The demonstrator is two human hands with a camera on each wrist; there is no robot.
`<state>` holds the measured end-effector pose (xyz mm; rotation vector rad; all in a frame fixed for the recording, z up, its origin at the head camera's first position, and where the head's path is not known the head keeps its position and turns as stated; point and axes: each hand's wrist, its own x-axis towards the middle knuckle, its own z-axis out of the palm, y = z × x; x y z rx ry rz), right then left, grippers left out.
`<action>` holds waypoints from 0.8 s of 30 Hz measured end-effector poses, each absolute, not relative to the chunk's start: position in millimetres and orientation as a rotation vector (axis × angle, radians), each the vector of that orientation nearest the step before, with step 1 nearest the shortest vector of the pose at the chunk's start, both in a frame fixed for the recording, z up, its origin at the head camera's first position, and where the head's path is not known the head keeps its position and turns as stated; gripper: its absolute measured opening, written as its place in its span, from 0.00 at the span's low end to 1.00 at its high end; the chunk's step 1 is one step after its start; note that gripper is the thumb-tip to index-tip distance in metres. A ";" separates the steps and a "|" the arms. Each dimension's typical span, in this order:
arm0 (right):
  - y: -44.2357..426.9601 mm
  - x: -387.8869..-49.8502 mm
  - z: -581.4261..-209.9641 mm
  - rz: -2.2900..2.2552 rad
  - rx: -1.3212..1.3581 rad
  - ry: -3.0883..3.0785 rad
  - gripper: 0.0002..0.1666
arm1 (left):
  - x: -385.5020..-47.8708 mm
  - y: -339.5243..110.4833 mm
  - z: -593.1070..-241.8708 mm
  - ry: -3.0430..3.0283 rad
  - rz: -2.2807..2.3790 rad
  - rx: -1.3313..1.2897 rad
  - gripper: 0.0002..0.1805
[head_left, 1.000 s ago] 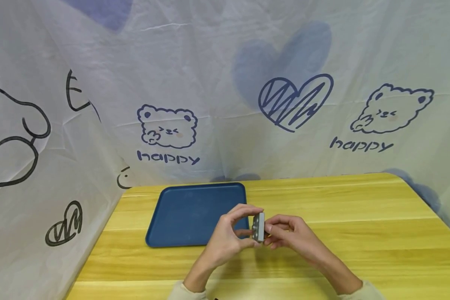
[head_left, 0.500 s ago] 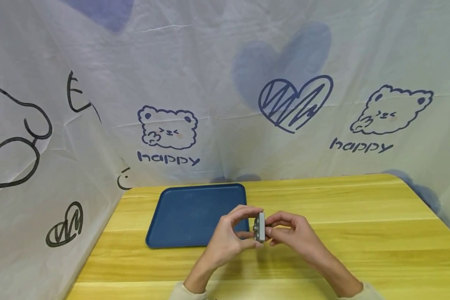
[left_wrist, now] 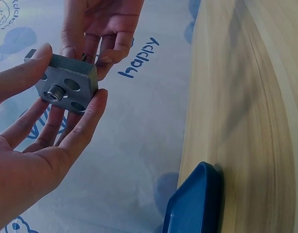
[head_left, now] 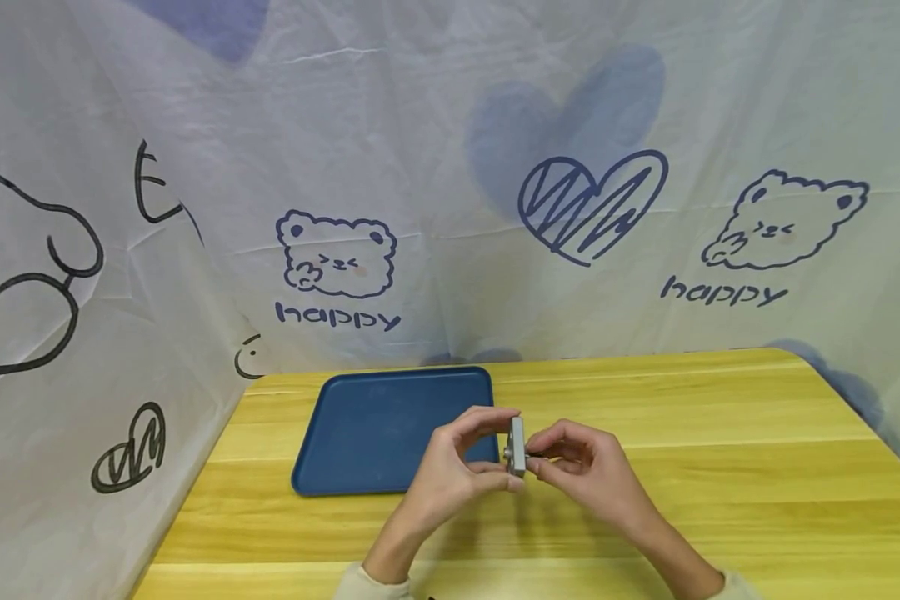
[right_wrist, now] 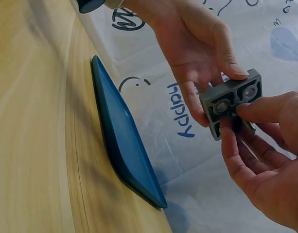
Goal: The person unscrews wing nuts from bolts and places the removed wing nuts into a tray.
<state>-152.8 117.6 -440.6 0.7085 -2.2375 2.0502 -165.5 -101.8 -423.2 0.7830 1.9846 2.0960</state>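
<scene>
My left hand (head_left: 446,475) holds a small grey square block (left_wrist: 66,80) by its opposite edges, upright above the table. Round holes pierce the block, and the head of a socket-head bolt (left_wrist: 55,92) stands out from one of them on the left-hand side. On the block's recessed other face, my right hand (head_left: 596,471) has thumb and fingers pinched close to it. A threaded bolt end (right_wrist: 248,127) shows beside those fingers in the right wrist view. The fingertips hide just where they grip it, and whether a nut is there I cannot tell.
A blue tray (head_left: 390,433) lies on the wood-grain table (head_left: 720,467) to the left, partly behind my left hand. White cloth (head_left: 450,292) with bear and heart drawings hangs behind the table and along its left side.
The block has shifted slightly up and to the left with my left hand. My right fingers have changed their hold, and a thin dark length now shows between them and the block.
</scene>
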 end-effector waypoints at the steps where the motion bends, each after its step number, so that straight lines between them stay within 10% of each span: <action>1: 116.9 -152.4 -440.7 2.039 0.721 -2.228 0.07 | -165.7 -102.0 -423.2 1.985 2.099 0.782 0.37; 24: 120.0 -156.4 -436.8 2.046 0.620 -2.340 0.12 | -166.4 -102.6 -424.3 1.972 2.113 0.807 0.36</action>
